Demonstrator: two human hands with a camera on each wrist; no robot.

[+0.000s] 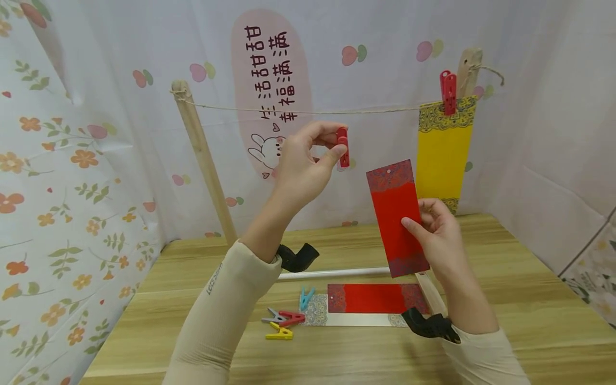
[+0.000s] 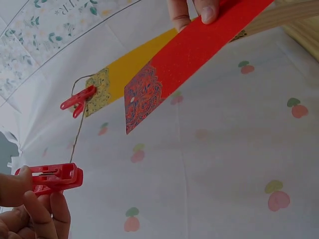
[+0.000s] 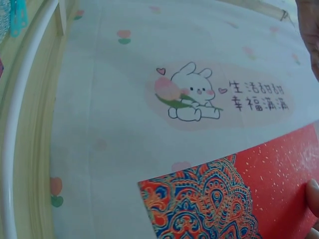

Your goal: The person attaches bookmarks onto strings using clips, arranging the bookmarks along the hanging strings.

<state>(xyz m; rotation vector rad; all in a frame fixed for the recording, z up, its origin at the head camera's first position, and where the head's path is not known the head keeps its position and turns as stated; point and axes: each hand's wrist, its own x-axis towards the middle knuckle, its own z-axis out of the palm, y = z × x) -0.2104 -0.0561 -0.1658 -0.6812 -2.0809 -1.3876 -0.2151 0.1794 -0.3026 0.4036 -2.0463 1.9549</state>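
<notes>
Nearest, a stretchy cream sleeve (image 1: 212, 313) printed "Lets slim" leads to the left hand (image 1: 304, 166), whose thumb and fingers pinch a glossy red plastic clip (image 1: 344, 156), long axis nearly vertical, below the twine (image 1: 370, 112) in the head view. The right hand (image 1: 445, 235) pinches a flat red card (image 1: 395, 224) by its right edge, its holed, lace-patterned end pointing up and leaning left, partly before a hanging yellow card (image 1: 440, 160). Behind, fruit-printed cloth (image 1: 202, 32) reads "生活甜甜 幸福满满".

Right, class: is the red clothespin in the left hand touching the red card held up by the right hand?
Apart. The head view shows patterned backdrop between the held red clothespin and the raised red card.
</notes>
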